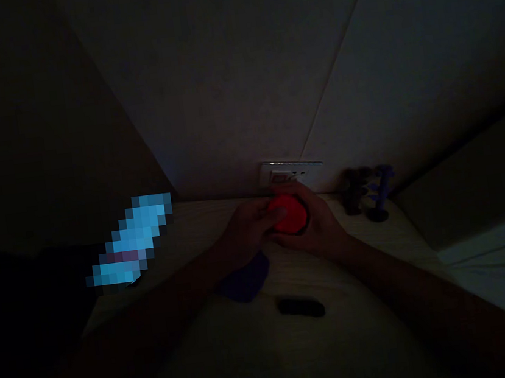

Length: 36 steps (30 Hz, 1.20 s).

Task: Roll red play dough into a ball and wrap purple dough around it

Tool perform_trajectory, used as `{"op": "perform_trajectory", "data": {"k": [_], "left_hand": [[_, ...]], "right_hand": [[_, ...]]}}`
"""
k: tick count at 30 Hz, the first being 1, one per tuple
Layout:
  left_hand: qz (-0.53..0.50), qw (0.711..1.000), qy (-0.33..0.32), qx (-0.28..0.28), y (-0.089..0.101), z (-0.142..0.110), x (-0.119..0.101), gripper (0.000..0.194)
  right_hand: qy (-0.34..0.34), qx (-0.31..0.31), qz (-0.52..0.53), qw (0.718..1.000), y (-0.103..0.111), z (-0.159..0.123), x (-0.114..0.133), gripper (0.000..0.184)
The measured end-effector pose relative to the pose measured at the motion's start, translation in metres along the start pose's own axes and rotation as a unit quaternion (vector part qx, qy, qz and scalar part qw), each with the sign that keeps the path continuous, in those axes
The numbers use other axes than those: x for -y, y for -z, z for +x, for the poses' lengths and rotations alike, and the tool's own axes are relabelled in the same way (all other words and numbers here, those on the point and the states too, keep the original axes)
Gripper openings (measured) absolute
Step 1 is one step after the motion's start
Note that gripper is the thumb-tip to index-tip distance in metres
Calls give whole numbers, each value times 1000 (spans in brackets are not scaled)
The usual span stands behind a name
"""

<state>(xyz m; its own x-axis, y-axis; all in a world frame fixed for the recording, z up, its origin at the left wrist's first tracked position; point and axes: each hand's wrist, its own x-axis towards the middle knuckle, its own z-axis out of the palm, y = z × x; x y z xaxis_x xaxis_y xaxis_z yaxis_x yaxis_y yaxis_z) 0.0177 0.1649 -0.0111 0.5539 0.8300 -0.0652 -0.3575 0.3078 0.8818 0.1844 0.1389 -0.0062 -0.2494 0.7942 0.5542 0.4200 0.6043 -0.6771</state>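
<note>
A round, red-glowing lamp [291, 215] is between my two hands, above the back of the wooden tabletop. My left hand [250, 226] grips it from the left, its thumb lying across the glowing face. On the other side my right hand [319, 220] curves its fingers and thumb around the rim. The lamp's body behind the lit face is hidden by my hands and the dark. Just behind them is a wall socket plate [291, 171] with a switch. Under my left wrist lies a dark blue, flat item [245, 279] whose kind I cannot make out.
A small dark oblong item [301, 307] lies on the wooden tabletop [347, 287]. Two small figure-like objects, one brown [352, 192] and one blue [384, 188], stand back right by the wall. At left a bright, blurred-out screen [132, 240] glows. The room is very dark.
</note>
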Motion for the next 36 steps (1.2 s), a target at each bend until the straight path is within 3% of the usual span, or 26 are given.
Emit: {"op": "perform_trajectory", "data": {"k": [3, 7, 15, 18, 22, 25, 30, 36], "left_hand": [[42, 999, 13, 31, 3, -2, 0, 33], [54, 997, 24, 47, 5, -4, -1, 33], [14, 999, 30, 36, 3, -1, 1, 35], [7, 1000, 21, 21, 2, -1, 0, 34], [-21, 999, 23, 8, 0, -2, -2, 35], [1, 999, 30, 19, 1, -3, -2, 34], [72, 995, 17, 65, 5, -3, -2, 30], [67, 994, 37, 76, 4, -5, -4, 26]], "right_hand": [[-19, 31, 58, 998, 4, 0, 1, 62], [-10, 76, 38, 996, 6, 0, 4, 65], [-26, 16, 6, 999, -4, -3, 7, 49], [-8, 3, 6, 1000, -5, -3, 4, 58], [-19, 34, 71, 997, 0, 0, 2, 70], [-20, 44, 97, 994, 4, 2, 2, 67], [-12, 96, 82, 992, 4, 3, 8, 82], [14, 56, 28, 998, 0, 1, 11, 52]]}}
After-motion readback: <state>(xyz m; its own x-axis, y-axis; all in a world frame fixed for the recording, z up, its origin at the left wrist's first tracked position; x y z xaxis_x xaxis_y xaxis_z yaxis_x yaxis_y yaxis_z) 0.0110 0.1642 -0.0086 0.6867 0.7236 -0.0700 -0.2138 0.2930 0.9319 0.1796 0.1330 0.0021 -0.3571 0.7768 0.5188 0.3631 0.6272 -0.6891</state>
